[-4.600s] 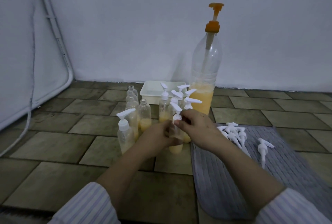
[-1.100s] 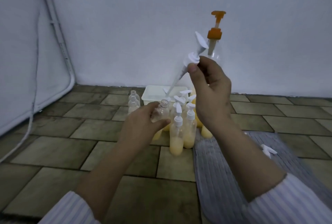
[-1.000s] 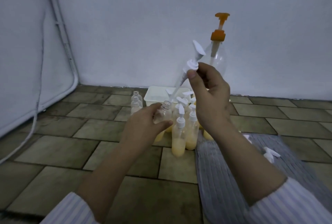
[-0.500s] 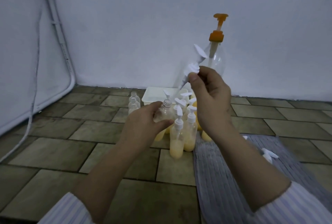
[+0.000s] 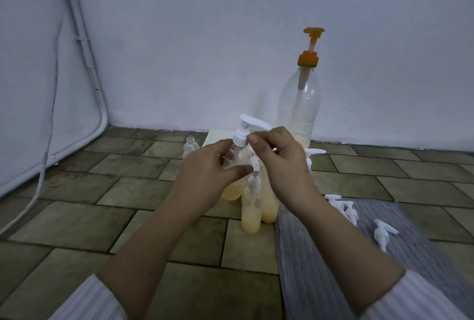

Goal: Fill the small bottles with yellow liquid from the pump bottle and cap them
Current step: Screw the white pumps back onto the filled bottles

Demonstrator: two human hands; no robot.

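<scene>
My left hand (image 5: 205,171) grips a small clear bottle (image 5: 234,183) with yellow liquid in its lower part, held above the floor. My right hand (image 5: 279,163) pinches the collar of a white pump cap (image 5: 242,135) that sits on this bottle's neck. Just below and behind stand capped small bottles (image 5: 251,209) holding yellow liquid. The tall pump bottle (image 5: 300,104) with an orange pump stands at the wall, yellow liquid low inside. Empty small bottles (image 5: 189,145) stand to the left.
A white tray (image 5: 213,137) lies behind the bottles, mostly hidden. A grey mat (image 5: 333,255) on the right carries loose white pump caps (image 5: 351,212). White tubing and a cable (image 5: 48,140) run down the left side. The floor is tiled.
My right hand has come down with the pump cap, sliding its tube into the bottle held by my left hand. The cap now sits on the neck.
</scene>
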